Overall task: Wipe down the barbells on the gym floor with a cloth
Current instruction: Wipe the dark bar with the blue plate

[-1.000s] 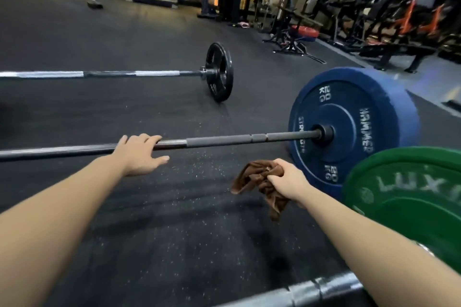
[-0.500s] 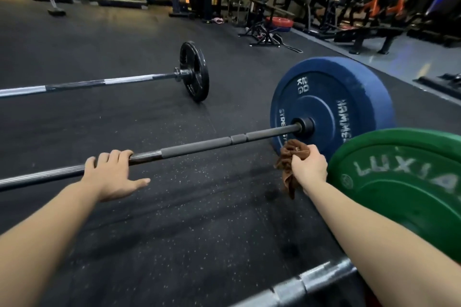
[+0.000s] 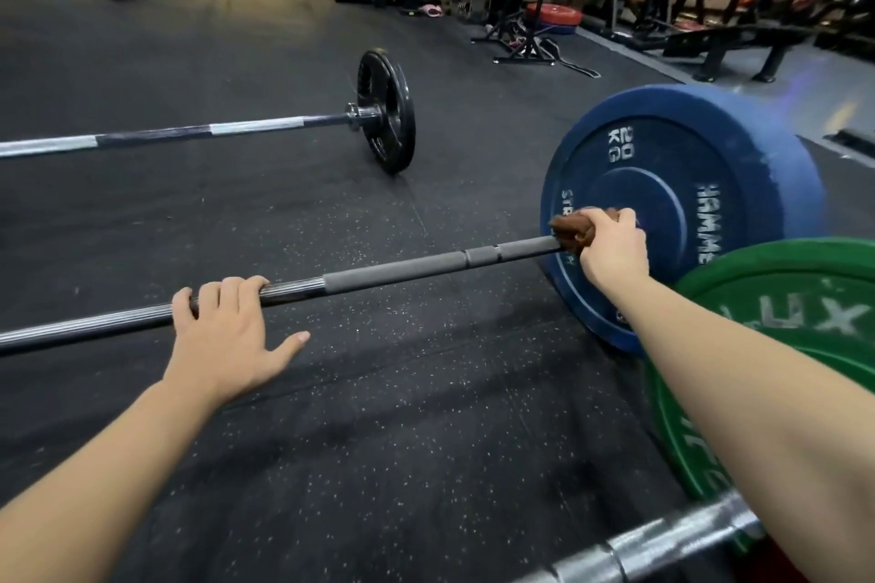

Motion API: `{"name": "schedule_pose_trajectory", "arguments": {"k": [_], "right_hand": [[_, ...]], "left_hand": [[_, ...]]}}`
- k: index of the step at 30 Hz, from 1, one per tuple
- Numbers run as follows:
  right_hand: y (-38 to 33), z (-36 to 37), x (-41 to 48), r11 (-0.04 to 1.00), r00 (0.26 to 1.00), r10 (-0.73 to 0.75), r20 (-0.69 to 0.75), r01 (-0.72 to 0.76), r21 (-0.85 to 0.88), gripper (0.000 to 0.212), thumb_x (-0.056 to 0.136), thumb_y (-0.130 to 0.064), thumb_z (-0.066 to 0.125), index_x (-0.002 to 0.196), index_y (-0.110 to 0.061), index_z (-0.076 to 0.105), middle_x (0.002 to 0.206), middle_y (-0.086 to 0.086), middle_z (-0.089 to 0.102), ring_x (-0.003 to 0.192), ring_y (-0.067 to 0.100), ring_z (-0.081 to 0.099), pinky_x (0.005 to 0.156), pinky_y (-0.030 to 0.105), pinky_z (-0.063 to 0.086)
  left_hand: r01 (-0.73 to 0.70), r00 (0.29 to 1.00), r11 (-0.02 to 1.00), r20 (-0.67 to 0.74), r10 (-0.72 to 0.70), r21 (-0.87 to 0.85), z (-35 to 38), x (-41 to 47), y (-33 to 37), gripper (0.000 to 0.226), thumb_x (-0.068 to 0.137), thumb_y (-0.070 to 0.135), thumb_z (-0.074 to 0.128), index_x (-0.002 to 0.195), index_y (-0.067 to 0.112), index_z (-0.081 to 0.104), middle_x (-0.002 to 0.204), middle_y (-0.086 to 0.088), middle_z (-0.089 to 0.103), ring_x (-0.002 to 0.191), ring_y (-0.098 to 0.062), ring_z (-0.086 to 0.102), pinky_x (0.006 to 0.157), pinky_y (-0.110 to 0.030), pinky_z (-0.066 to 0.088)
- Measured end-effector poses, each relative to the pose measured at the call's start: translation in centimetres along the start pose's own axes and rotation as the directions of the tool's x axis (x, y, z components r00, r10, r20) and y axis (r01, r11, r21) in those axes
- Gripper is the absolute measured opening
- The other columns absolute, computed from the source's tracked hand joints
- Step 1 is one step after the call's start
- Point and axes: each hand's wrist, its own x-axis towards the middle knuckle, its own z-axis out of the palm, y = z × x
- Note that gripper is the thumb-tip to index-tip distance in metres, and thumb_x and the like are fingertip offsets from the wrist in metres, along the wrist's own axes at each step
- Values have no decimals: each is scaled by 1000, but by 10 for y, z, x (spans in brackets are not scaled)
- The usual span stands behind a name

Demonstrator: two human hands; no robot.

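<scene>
So the right hand (image 3: 613, 251) is gripping a crumpled brown cloth (image 3: 568, 230) and squeezing it around the dark steel barbell (image 3: 402, 272) that's lying across the middle of the black speckled rubber floor (image 3: 379, 440). It's right at the end where the shaft is meeting the blue 20 kg rubber bumper plate (image 3: 710, 166). Those fingers (image 3: 615, 218) are curling tight over cloth and bar together.

The left hand (image 3: 227, 336) is sitting further along the same bar, fingers (image 3: 232, 286) hooking over the top of the shaft and thumb sticking out loose on the near side. I'm guessing it's just steadying the thing.

Progress-wise, I'm thinking this bar is only getting started. The cloth is sitting at the very plate end, and the whole run of shaft toward the left hand and past it is waiting. Honestly can't tell from the shine which parts are clean.

Two more are lying around untouched: a silver-banded barbell (image 3: 255, 128) with a small black iron plate (image 3: 386, 109) well apart at the back, and a chrome bar (image 3: 663, 540) nearest the camera, carrying a green bumper plate (image 3: 781, 346) just beside the blue one. So I'm reckoning most of the job is left.
</scene>
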Motion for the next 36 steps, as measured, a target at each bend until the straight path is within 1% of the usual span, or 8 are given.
{"name": "schedule_pose_trajectory", "arguments": {"k": [3,9,16,20,25,28,32,36], "right_hand": [[0,7,10,999,999,32,43,-33,19,49,95,-6,52,136,-34,59,136,16,43,122,46,48,109,53,44],[-8,8,3,1000,994,-4,113,3,4,42,97,-13,51,135,-28,60,131,15,46,109,42,57,102,43,47],[-3,5,-13,979,976,-189,111,196,-56,40,93,-16,60,132,-26,60,125,14,52,106,41,58,97,48,51],[7,-5,3,979,992,-107,66,117,-168,24,101,-31,50,117,-26,66,119,15,52,101,42,58,95,50,53],[-11,1,-4,960,975,-201,89,215,-178,20,99,-29,47,103,-26,67,104,3,58,87,25,57,77,34,52],[-23,6,-19,974,980,-174,92,185,-130,31,91,-22,54,119,-25,67,122,11,58,103,37,59,89,41,52],[-35,8,-40,949,943,-310,118,315,-27,42,87,-13,64,126,-27,64,121,8,57,103,35,59,88,42,53],[-25,3,-25,933,937,-319,144,337,-128,42,90,-18,63,129,-34,62,123,6,57,109,35,59,84,45,56]], "left_hand": [[0,1000,1000,-10,-1,-11,1,-1,0,92,79,78,38,124,1,58,106,-16,55,99,-38,52,101,-64,32],[9,1000,999,-21,-10,-40,-1,-3,3,91,78,77,39,123,0,58,104,-16,54,97,-38,52,101,-64,31],[-15,999,998,-37,13,-65,1,-5,-1,84,78,69,42,126,3,57,109,-15,56,101,-36,50,100,-65,33],[-9,996,995,-85,0,-99,5,-5,-1,78,77,66,43,125,6,56,110,-12,54,102,-34,48,102,-62,31],[3,995,995,-104,-13,-102,8,-5,1,77,77,67,44,124,6,55,107,-12,54,102,-35,48,102,-64,31],[6,995,995,-101,-16,-96,6,-5,1,78,77,67,43,124,6,55,107,-12,53,101,-35,48,102,-64,31],[6,997,995,-78,-14,-95,6,-4,0,78,76,66,43,125,7,56,108,-12,54,102,-35,49,102,-63,31],[11,998,993,-64,-19,-118,6,-3,-1,78,76,66,42,125,8,56,112,-11,56,105,-35,50,104,-61,30]]}}
